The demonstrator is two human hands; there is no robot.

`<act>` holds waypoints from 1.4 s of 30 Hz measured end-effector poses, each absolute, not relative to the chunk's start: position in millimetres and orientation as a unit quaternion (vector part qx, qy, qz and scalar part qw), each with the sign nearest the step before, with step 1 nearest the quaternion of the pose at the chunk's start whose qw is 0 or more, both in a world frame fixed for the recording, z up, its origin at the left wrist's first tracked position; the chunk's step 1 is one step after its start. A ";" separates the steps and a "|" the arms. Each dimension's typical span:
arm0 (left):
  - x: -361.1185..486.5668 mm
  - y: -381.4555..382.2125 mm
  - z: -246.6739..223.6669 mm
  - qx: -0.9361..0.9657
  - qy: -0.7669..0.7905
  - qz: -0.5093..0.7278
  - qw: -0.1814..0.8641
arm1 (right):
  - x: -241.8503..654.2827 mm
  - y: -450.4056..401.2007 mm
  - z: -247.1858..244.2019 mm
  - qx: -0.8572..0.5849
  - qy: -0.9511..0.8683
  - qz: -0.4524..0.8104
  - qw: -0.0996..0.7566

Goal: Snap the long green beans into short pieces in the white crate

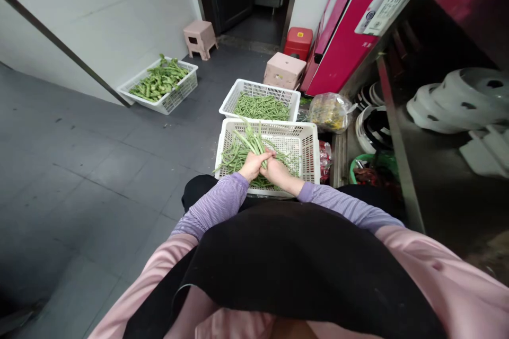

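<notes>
A bunch of long green beans (253, 139) points up and away from me between my two hands. My left hand (253, 166) is closed around its lower end. Against it, my right hand (277, 172) is also closed on the bunch, and the fingers of both hands touch. Both hands are above a white plastic basket (314, 156) in front of my knees. More long beans (234, 158) lie in this basket, mostly on its left side. Right behind it, a second white basket (229, 101) holds many short pieces of green bean (262, 107).
At the left, a white basket (181, 96) holds thick green stalks (159, 82). Pink stools (200, 38) and a red bin (299, 42) stand near the doorway. On the right are a clear plastic bag (331, 112), a green bowl (353, 169) and a metal shelf edge (401, 153).
</notes>
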State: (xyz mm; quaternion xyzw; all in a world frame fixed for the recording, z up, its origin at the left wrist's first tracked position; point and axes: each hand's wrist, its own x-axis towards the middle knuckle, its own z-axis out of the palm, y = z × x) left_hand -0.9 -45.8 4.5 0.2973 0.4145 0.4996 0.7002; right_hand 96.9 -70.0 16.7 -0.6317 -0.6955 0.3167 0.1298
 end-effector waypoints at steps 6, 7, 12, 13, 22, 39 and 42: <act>-18.9 -40.0 16.1 0.366 0.337 0.442 0.747 | 138.1 -52.3 31.6 -0.501 -0.752 0.407 0.130; -22.4 -38.1 17.8 0.376 0.320 0.429 0.756 | 149.0 -44.3 36.8 -0.496 -0.736 0.439 0.140; -28.0 -36.0 18.5 0.423 0.274 0.314 0.805 | 160.2 -15.1 57.7 -0.518 -0.572 0.541 0.335; -27.3 -36.7 17.8 0.431 0.265 0.292 0.812 | 153.2 -13.1 58.8 -0.501 -0.548 0.566 0.358; -29.4 -32.7 16.4 0.360 0.299 0.328 0.821 | 177.1 15.2 60.1 -0.533 -0.339 0.507 0.586; -36.8 -8.4 22.7 0.224 0.412 0.531 0.706 | 164.4 -35.8 38.1 -0.392 -0.499 0.751 0.184; -47.0 -2.3 26.8 0.216 0.412 0.545 0.697 | 183.4 -42.4 31.0 -0.431 -0.472 0.740 0.209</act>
